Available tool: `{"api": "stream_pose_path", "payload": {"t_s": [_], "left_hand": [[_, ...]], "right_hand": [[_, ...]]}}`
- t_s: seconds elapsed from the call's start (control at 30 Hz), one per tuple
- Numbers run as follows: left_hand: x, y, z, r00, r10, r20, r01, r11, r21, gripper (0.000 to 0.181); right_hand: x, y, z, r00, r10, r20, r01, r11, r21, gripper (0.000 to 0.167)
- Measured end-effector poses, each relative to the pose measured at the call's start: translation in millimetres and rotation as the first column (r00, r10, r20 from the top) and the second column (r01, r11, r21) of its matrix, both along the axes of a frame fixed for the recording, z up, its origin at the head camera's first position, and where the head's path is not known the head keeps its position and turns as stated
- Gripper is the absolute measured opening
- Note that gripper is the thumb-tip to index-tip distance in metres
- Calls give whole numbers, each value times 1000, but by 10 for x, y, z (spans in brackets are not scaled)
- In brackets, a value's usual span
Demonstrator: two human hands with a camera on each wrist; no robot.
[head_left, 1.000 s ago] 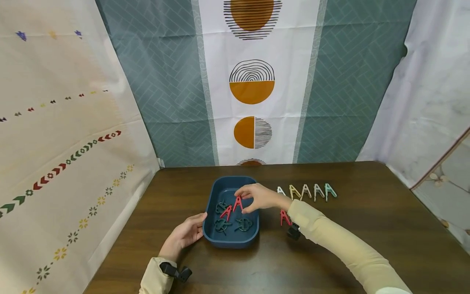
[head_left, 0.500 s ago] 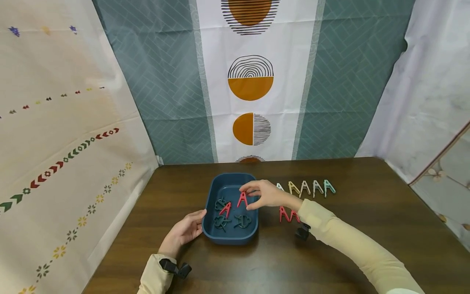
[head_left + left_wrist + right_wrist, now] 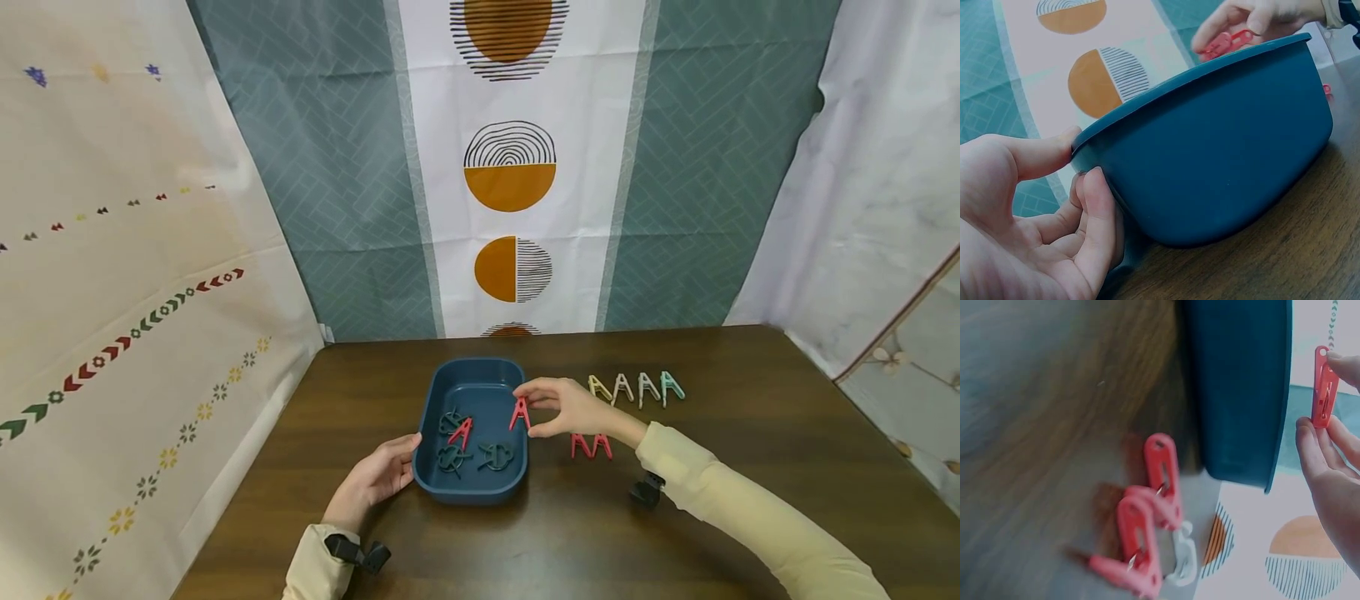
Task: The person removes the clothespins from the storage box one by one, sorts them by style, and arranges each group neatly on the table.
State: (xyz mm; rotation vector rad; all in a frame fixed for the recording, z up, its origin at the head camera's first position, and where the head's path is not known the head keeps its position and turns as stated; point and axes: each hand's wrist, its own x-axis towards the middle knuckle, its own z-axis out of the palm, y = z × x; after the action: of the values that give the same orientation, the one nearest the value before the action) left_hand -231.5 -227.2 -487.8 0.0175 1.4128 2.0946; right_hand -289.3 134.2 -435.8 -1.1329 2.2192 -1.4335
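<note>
My right hand (image 3: 564, 408) pinches a red clip (image 3: 520, 412) over the right rim of the blue tray (image 3: 471, 496); the right wrist view shows thumb and fingertips on the clip (image 3: 1324, 387). At the tray's left side, my left hand (image 3: 378, 477) grips the rim, its thumb on top and fingers against the outer wall, as the left wrist view shows (image 3: 1054, 206). Inside the tray lie another red clip (image 3: 461, 433) and several dark green clips (image 3: 496, 456).
Right of the tray, two red clips (image 3: 591, 446) lie on the wooden table (image 3: 720, 467). Behind them stands a row of pale clips, among them a yellow one (image 3: 598, 388) and a mint one (image 3: 671, 387). A patterned cloth (image 3: 360, 208) hangs at the back.
My right hand has moved right with the red clip, from above the tray's middle to its right rim. The left hand keeps its grip on the tray.
</note>
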Motion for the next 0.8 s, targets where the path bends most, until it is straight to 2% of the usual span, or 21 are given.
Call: {"api": "stream_pose_path", "payload": {"t_s": [0.17,0.47,0.8], "left_hand": [[5,7,1,1000,3,-8,-3,1000,3,18],[21,5,-14,1000,-2,-14,2,1000,7,18],[11,8,-17,1000,3,-25,-3,1000,-6,19]], "right_hand": [[28,148,-51,999,-49,-24,49,999,20,61],[83,366,-160,996,-74,-46,74,997,14,61],[146,537,-150,987,-133,-95,140,987,77,60]]}}
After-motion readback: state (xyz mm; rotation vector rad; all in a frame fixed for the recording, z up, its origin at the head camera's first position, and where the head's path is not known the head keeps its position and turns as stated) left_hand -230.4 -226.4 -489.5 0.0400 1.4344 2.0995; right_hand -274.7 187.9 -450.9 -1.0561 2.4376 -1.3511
